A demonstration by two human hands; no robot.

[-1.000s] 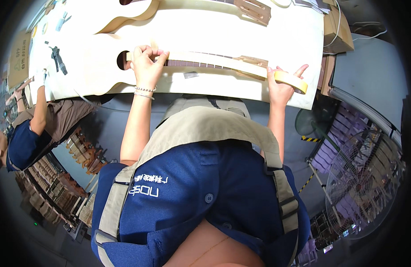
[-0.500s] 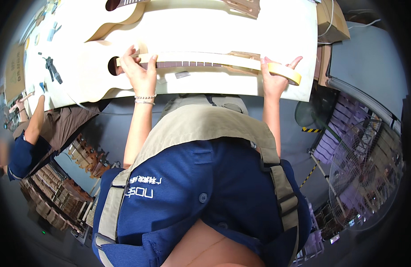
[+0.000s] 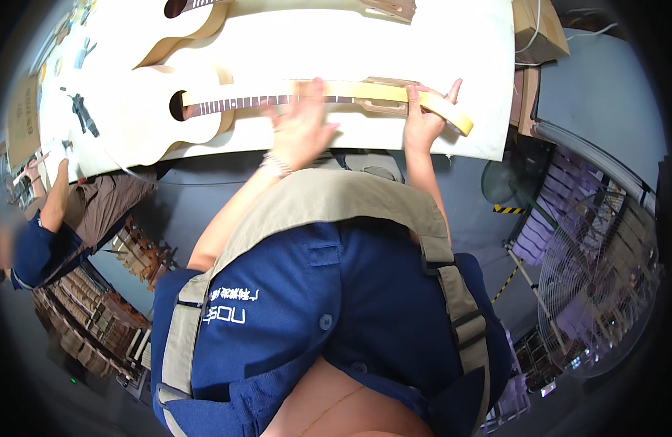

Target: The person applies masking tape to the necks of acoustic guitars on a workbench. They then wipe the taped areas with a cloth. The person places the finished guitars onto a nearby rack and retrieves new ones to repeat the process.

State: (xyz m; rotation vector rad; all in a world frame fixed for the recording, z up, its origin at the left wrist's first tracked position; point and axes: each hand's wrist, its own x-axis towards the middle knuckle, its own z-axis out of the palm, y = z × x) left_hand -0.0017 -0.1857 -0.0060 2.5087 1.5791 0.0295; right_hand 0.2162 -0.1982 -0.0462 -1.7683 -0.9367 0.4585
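A pale unfinished guitar (image 3: 150, 120) lies on the white table, its dark fretboard (image 3: 237, 104) pointing right. A strip of yellow tape (image 3: 381, 92) runs along the far side of the neck, from near the sound hole to its roll. My left hand (image 3: 299, 135) is over the middle of the neck, fingers stretched and spread, partly smeared by motion. It seems to press on the tape strip. Beyond the headstock, my right hand (image 3: 423, 125) grips the roll of tape (image 3: 458, 120), thumb on the strip and one finger pointing outward.
Another guitar (image 3: 197, 36) lies at the far side of the table. A black tool (image 3: 83, 116) with a cord rests at the left. At the left a co-worker (image 3: 55, 218) stands by the table. A cardboard box (image 3: 540, 33) is at the far right, a large fan (image 3: 591, 284) lower right.
My left hand has slid right along the neck from near the sound hole to its middle, its fingers spreading. My right hand and the tape roll have shifted slightly left in view.
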